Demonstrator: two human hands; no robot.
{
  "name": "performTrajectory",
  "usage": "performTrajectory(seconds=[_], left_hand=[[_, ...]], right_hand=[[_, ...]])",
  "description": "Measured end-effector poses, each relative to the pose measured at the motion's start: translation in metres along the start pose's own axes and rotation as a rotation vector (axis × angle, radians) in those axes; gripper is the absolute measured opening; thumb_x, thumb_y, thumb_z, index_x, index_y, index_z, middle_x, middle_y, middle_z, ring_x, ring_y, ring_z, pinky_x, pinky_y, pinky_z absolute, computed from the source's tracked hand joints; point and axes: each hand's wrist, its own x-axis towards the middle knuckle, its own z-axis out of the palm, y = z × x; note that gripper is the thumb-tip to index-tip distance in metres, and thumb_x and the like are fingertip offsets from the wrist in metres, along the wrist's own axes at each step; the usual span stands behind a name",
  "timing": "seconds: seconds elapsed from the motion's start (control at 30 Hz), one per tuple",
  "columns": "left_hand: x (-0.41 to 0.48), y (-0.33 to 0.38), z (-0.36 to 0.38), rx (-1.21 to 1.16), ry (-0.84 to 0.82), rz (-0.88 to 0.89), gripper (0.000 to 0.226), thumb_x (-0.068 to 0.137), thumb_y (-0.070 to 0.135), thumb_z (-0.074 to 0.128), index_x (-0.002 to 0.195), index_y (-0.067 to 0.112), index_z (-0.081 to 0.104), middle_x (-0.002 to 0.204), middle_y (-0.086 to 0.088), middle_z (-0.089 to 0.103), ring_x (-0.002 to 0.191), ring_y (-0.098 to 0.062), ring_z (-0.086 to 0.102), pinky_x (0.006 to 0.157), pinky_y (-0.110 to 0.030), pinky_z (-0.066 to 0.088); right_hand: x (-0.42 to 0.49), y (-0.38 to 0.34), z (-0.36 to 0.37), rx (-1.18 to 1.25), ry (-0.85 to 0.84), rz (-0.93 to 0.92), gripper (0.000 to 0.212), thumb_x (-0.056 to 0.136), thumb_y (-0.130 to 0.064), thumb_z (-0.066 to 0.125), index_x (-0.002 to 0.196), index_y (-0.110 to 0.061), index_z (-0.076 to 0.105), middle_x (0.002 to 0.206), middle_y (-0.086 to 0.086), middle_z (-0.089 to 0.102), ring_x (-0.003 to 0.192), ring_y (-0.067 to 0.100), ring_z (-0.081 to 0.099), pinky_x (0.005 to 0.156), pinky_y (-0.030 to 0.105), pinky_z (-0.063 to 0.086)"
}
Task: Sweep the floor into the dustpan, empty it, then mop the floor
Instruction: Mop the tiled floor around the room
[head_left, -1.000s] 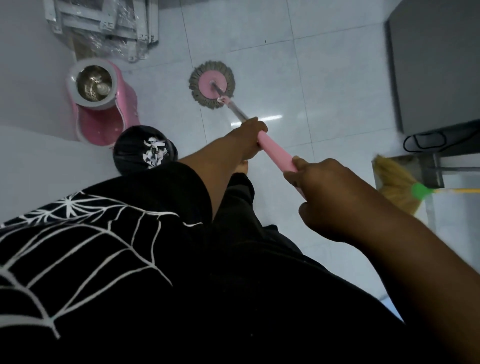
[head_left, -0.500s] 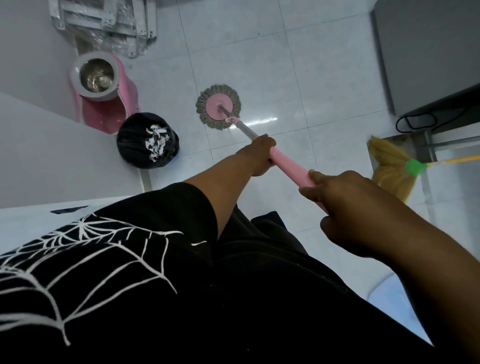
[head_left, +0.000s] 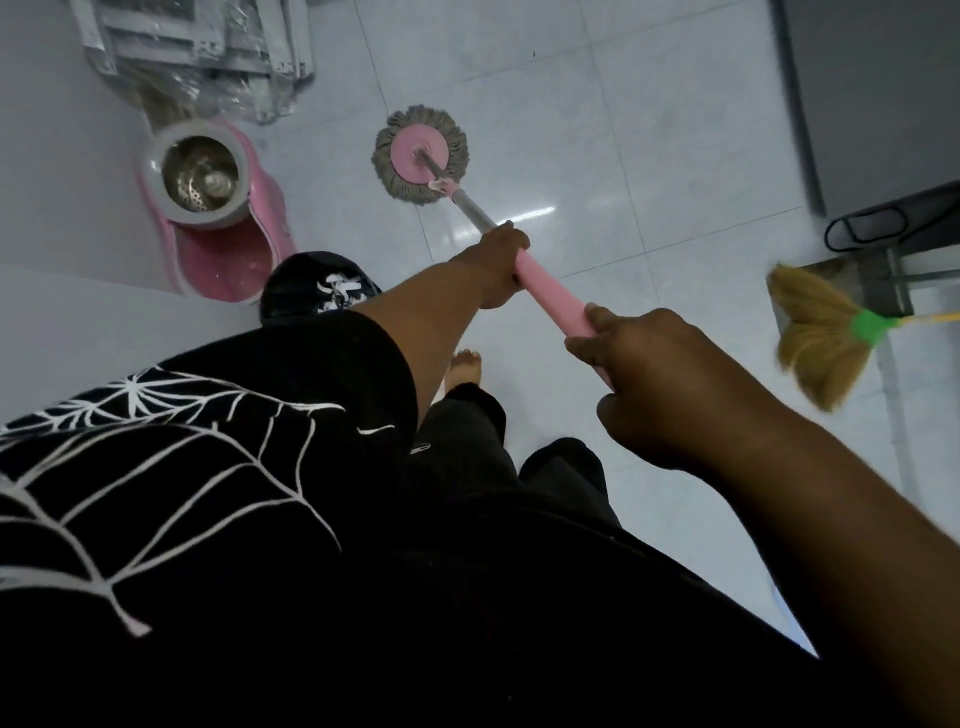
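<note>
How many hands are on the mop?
2: left hand grips the pink handle lower down, nearer the mop head; right hand grips its upper end. Neither is hidden.

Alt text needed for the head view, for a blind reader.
The left hand and right hand grip a pink mop handle, the mop head on the white tiled floor. A pink bucket stands at left, a broom at right.

A black short-sleeved shirt (head_left: 208, 545) carries a white spider-web print (head_left: 171, 441). The legs wear dark loose trousers (head_left: 467, 452); one bare foot (head_left: 464, 366) shows. The left hand (head_left: 496, 260) and right hand (head_left: 665, 384) are bare.
</note>
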Motion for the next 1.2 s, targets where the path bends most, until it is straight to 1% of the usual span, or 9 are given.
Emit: performTrajectory(seconds=[0.07, 0.17, 0.23, 0.37, 0.5, 0.57, 0.7, 0.83, 1.2], left_hand=[[0.003, -0.012, -0.015, 0.013, -0.028, -0.022, 0.056, 0.095, 0.019, 0.053, 0.148, 0.014, 0.034, 0.156, -0.013, 0.025, 0.14, -0.029, 0.032, 0.113, -0.036, 0.028], [0.002, -0.019, -0.018, 0.024, -0.041, -0.016, 0.057, 0.094, 0.019, 0.055, 0.147, 0.011, 0.034, 0.156, -0.014, 0.026, 0.141, -0.03, 0.031, 0.114, -0.037, 0.028], [-0.006, -0.017, -0.01, 0.004, -0.053, -0.007, 0.058, 0.094, 0.019, 0.055, 0.147, 0.009, 0.034, 0.156, -0.013, 0.027, 0.14, -0.028, 0.033, 0.113, -0.036, 0.028], [-0.032, -0.01, 0.025, 0.004, -0.052, 0.01, 0.056, 0.093, 0.022, 0.056, 0.144, 0.009, 0.035, 0.152, -0.011, 0.033, 0.11, -0.013, 0.038, 0.11, -0.035, 0.034], [-0.081, 0.006, 0.079, 0.078, -0.082, 0.094, 0.042, 0.09, 0.017, 0.062, 0.126, 0.006, 0.044, 0.133, -0.011, 0.043, 0.107, -0.029, 0.056, 0.095, -0.039, 0.046], [-0.108, 0.014, 0.11, 0.098, -0.088, 0.119, 0.037, 0.09, 0.016, 0.062, 0.122, 0.005, 0.047, 0.134, -0.012, 0.042, 0.11, -0.03, 0.055, 0.092, -0.036, 0.046], [-0.151, 0.033, 0.169, 0.109, -0.114, 0.169, 0.048, 0.092, 0.021, 0.061, 0.134, 0.004, 0.041, 0.153, -0.016, 0.026, 0.139, -0.029, 0.035, 0.105, -0.035, 0.035], [-0.169, 0.053, 0.204, 0.104, -0.135, 0.203, 0.05, 0.093, 0.024, 0.06, 0.135, 0.005, 0.04, 0.153, -0.015, 0.025, 0.141, -0.029, 0.03, 0.108, -0.039, 0.035], [-0.143, 0.055, 0.195, -0.001, -0.107, 0.236, 0.049, 0.093, 0.014, 0.058, 0.137, 0.007, 0.038, 0.159, -0.018, 0.011, 0.147, -0.031, 0.018, 0.113, -0.042, 0.031]], right_hand=[[0.013, -0.011, 0.0, 0.018, 0.012, -0.003, 0.046, 0.081, -0.006, 0.057, 0.126, -0.017, 0.059, 0.134, 0.009, 0.055, 0.094, 0.028, 0.061, 0.07, 0.024, 0.047], [0.016, -0.019, 0.004, 0.01, -0.002, 0.004, 0.04, 0.081, -0.008, 0.056, 0.12, -0.016, 0.057, 0.13, 0.008, 0.057, 0.081, 0.026, 0.059, 0.051, 0.02, 0.031], [0.006, -0.02, 0.012, -0.02, -0.01, 0.004, 0.037, 0.081, -0.008, 0.055, 0.117, -0.015, 0.056, 0.129, 0.008, 0.057, 0.075, 0.025, 0.056, 0.049, 0.021, 0.027], [-0.031, -0.02, 0.038, -0.015, 0.013, 0.036, 0.045, 0.08, -0.008, 0.054, 0.124, -0.018, 0.055, 0.127, 0.008, 0.057, 0.079, 0.026, 0.061, 0.06, 0.026, 0.046], [-0.093, -0.029, 0.085, 0.012, -0.01, 0.067, 0.041, 0.079, -0.007, 0.052, 0.118, -0.019, 0.056, 0.135, 0.006, 0.053, 0.081, 0.026, 0.06, 0.064, 0.03, 0.052], [-0.127, -0.034, 0.109, 0.031, -0.017, 0.094, 0.043, 0.079, -0.006, 0.052, 0.119, -0.019, 0.056, 0.142, 0.004, 0.048, 0.084, 0.028, 0.06, 0.067, 0.034, 0.054], [-0.192, -0.032, 0.144, 0.054, -0.028, 0.158, 0.05, 0.079, -0.005, 0.051, 0.126, -0.021, 0.054, 0.151, -0.002, 0.039, 0.097, 0.029, 0.059, 0.077, 0.037, 0.054], [-0.232, -0.022, 0.159, 0.103, -0.01, 0.205, 0.058, 0.081, -0.008, 0.054, 0.136, -0.025, 0.052, 0.155, -0.005, 0.035, 0.109, 0.025, 0.059, 0.084, 0.033, 0.053], [-0.213, -0.02, 0.138, 0.071, 0.045, 0.266, 0.046, 0.079, -0.004, 0.05, 0.121, -0.019, 0.061, 0.143, -0.002, 0.05, 0.1, 0.025, 0.061, 0.079, 0.033, 0.053]])
